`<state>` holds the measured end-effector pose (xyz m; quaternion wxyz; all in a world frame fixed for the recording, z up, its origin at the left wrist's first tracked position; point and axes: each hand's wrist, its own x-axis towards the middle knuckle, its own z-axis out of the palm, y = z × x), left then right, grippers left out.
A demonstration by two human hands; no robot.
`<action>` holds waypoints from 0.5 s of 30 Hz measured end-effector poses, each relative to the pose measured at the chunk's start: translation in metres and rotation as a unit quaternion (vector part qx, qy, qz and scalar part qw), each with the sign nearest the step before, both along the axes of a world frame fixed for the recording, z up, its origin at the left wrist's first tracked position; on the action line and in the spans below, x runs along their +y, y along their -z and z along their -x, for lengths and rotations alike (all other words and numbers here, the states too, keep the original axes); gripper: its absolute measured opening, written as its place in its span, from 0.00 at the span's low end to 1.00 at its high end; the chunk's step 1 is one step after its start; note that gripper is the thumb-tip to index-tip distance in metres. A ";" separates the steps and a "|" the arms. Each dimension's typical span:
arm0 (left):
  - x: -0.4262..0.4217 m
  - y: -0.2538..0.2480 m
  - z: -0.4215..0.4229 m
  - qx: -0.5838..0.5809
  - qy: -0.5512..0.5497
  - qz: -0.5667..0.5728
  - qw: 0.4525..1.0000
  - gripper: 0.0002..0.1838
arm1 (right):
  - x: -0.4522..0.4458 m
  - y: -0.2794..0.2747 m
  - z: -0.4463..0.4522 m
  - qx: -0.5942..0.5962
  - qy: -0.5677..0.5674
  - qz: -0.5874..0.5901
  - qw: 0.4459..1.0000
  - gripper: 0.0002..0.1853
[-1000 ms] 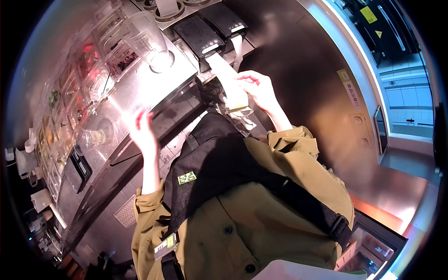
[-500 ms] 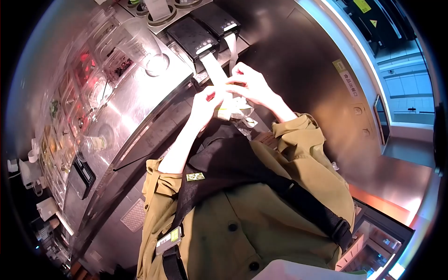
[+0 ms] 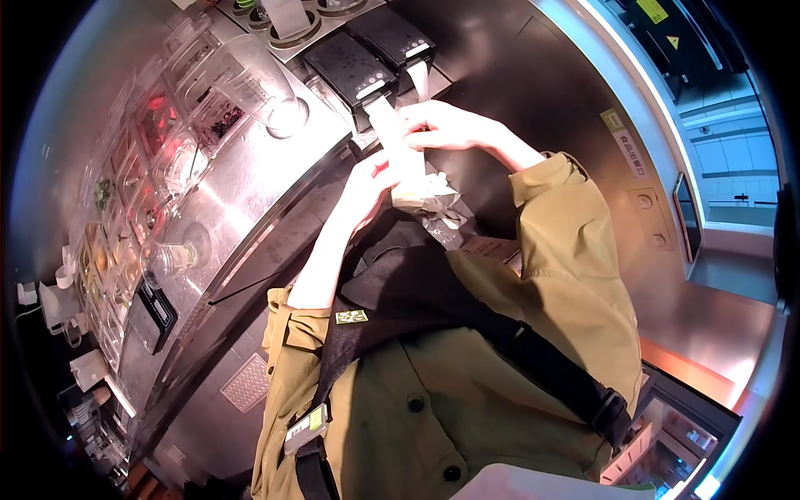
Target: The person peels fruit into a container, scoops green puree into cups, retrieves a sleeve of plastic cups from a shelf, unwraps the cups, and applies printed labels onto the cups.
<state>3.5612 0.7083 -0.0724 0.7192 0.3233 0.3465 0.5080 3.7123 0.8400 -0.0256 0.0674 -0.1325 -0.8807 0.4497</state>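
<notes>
A long white label strip (image 3: 400, 158) comes out of the nearer black label printer (image 3: 348, 67) and hangs toward my body. My left hand (image 3: 367, 190) has its fingers closed on the strip's left edge. Closer to the printer's mouth, my right hand (image 3: 446, 127) pinches the strip's right edge between thumb and fingers. Crumpled paper and clear wrapping (image 3: 437, 200) hang below the strip, brightly lit. Behind stands a second black printer (image 3: 392, 35) with a shorter strip (image 3: 418, 79) sticking out, partly behind my right hand.
On the steel counter (image 3: 242, 183) to the left are a clear measuring jug (image 3: 250, 79), a clear cup (image 3: 179, 257) and a black scale-like device (image 3: 152, 315). Several ingredient containers (image 3: 158, 125) line its far side. Round cup holders (image 3: 296, 33) sit beyond the printers.
My right hand has moved away from the left one and up along the strip toward the printer. My left hand has shifted slightly, and more of the strip shows between them.
</notes>
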 end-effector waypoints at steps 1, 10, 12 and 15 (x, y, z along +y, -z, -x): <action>0.001 0.000 0.000 0.001 -0.001 -0.002 1.000 0.20 | 0.008 0.004 0.001 -0.010 -0.003 0.041 0.999 0.09; 0.003 -0.019 0.000 -0.084 -0.026 0.028 0.996 0.20 | 0.034 -0.019 0.013 0.183 0.394 -0.275 0.858 0.08; 0.004 -0.028 -0.001 -0.093 -0.036 0.022 0.995 0.17 | 0.006 -0.047 0.025 0.267 0.408 -0.361 0.795 0.07; 0.005 -0.032 -0.003 -0.099 -0.050 0.018 0.994 0.14 | -0.037 -0.058 0.035 0.301 0.214 -0.519 0.771 0.06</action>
